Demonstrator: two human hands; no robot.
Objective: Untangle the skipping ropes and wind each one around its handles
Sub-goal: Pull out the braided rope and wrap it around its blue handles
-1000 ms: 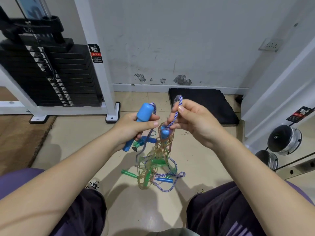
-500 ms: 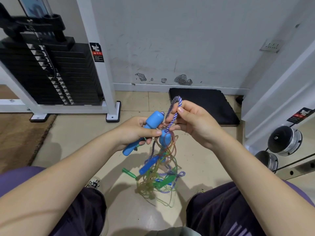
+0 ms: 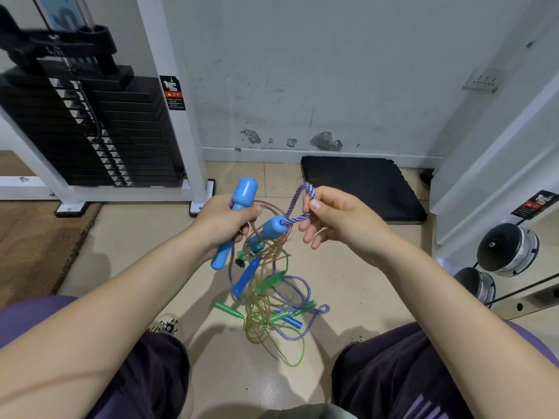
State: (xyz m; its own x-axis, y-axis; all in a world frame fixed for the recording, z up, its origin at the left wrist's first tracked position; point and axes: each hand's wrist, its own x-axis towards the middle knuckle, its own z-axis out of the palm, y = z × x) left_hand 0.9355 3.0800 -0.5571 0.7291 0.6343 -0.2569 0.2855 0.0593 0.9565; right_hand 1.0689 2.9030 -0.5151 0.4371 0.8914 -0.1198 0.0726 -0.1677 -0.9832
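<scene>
My left hand [image 3: 226,221] grips a light blue handle [image 3: 243,192], held upright with its fat end up. Between finger and thumb, my right hand [image 3: 338,220] pinches a loop of the blue-and-white braided rope [image 3: 298,207]. That rope runs into a second light blue handle [image 3: 272,228] hanging between my hands. Below them dangles a tangle of clear orange and green cords [image 3: 266,300] with green handles [image 3: 228,309] and darker blue handles [image 3: 245,278] caught in it. More braided rope [image 3: 299,316] loops through the tangle's lower part above the floor.
A black weight stack [image 3: 90,128] in a white frame stands at the back left. A black foam pad [image 3: 360,186] lies by the wall. Chrome dumbbell ends [image 3: 508,249] sit on a rack at the right. A brown mat [image 3: 33,240] covers the floor at left. My knees frame the bottom.
My left hand has turned the light blue handle upright and drawn it left. The second blue handle now hangs free between my hands, and the tangle has dropped lower and spread out.
</scene>
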